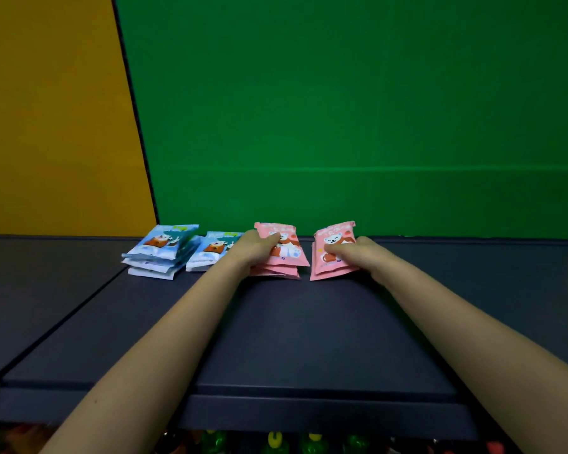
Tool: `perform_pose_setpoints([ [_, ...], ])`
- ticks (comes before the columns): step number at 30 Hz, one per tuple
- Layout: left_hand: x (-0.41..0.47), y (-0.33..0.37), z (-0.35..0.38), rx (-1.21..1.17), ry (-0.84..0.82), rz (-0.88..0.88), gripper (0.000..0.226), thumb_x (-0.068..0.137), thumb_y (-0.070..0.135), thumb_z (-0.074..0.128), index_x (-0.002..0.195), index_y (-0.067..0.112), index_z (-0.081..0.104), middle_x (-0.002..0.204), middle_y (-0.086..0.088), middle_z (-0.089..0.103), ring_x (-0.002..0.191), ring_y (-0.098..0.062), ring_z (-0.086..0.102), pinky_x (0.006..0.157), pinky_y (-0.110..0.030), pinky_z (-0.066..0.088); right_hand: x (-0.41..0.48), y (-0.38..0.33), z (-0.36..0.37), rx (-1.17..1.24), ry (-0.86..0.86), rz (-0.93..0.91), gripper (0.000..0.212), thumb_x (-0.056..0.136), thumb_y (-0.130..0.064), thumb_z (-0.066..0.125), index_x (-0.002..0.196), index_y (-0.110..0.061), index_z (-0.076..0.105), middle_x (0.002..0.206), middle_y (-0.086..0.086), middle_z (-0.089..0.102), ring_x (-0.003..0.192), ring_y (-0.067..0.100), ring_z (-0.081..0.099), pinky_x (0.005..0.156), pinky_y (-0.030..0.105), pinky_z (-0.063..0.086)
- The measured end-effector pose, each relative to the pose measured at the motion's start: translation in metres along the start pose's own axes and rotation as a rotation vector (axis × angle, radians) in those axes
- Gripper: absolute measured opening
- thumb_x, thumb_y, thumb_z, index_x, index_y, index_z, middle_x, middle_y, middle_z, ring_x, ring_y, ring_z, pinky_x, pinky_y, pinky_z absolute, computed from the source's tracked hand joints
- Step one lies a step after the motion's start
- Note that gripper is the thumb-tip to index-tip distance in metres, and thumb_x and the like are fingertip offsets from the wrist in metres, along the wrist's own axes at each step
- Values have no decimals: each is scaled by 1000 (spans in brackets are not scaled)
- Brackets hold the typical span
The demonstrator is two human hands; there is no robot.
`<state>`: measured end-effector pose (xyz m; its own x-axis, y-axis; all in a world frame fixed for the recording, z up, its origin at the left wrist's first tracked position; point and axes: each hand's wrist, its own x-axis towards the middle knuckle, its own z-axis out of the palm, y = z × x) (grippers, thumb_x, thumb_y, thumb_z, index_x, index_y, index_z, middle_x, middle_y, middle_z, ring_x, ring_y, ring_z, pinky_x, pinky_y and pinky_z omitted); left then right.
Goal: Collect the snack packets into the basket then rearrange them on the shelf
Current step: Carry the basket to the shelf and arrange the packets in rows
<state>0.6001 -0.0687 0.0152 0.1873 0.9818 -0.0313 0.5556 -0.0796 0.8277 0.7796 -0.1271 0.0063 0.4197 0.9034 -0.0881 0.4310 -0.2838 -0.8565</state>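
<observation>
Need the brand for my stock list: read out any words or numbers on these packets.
Nothing is legible.
Print on the left pink stack: too blurred.
Print on the right pink stack: too blurred.
Green logo on the blue packets: too blurred.

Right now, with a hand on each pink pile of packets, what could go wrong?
The left hand grips the left pink stack, whose packets sit unevenly fanned; lower ones may slip out if lifted. The right hand pinches the right pink stack the same way, so a packet could drop. The left wrist lies close beside the nearer blue stack and might knock it.
</observation>
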Motion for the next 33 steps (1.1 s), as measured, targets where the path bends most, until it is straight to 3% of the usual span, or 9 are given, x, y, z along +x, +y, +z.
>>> perform_pose_setpoints([
  [3,-3,1,0,197,32,53,51,97,35,39,131,-4,43,137,-20,47,124,-32,46,98,-32,37,-6,2,0,-369,99,-26,58,87,-51,49,123,-6,56,130,14,55,120,30,51,93,32,41],
  [6,-11,1,-1,346,104,128,42,98,27,39,124,-6,44,132,-24,49,121,-36,46,96,-36,36,-18,5,-7,-550,141,-34,70,88,-58,40,135,-6,42,143,17,41,130,35,39,103,40,37],
  [12,-62,-8,-15,483,330,431,29,94,19,43,113,3,57,120,-18,54,114,-34,48,91,-41,40,-73,5,-32,-568,242,-254,40,90,-29,49,125,-11,53,132,12,52,121,30,48,98,37,41],
  [16,-123,-27,-33,528,394,505,24,92,22,45,102,10,63,109,-13,65,104,-33,57,78,-38,44,-137,12,-38,-461,310,-401,29,89,-23,54,117,-16,61,122,5,62,113,24,55,97,33,42],
  [20,-195,-58,-46,563,417,545,20,91,26,48,98,13,62,103,-9,67,100,-32,59,74,-37,45,-211,39,-37,-359,360,-556,21,86,-15,58,105,-16,66,106,3,66,91,14,59,89,30,44],
  [26,-295,-121,-36,645,447,716,25,85,30,42,85,12,60,84,-6,65,85,-31,63,61,-36,46,-307,117,-20,-333,367,-539,18,84,-10,60,99,-17,67,99,1,68,89,17,63,84,31,47],
  [30,-347,-167,-10,653,327,637,22,82,27,48,90,12,62,86,-7,67,83,-31,65,58,-35,49,-360,179,-10,-371,290,-439,20,86,-11,58,103,-18,65,102,-2,65,93,16,63,83,36,51],
  [33,-376,-199,14,693,229,608,9,82,19,61,85,11,62,79,-8,65,76,-33,65,51,-30,42,-396,228,-6,-449,253,-351,20,90,-18,54,109,-19,62,109,-2,62,101,17,60,82,37,52],
])
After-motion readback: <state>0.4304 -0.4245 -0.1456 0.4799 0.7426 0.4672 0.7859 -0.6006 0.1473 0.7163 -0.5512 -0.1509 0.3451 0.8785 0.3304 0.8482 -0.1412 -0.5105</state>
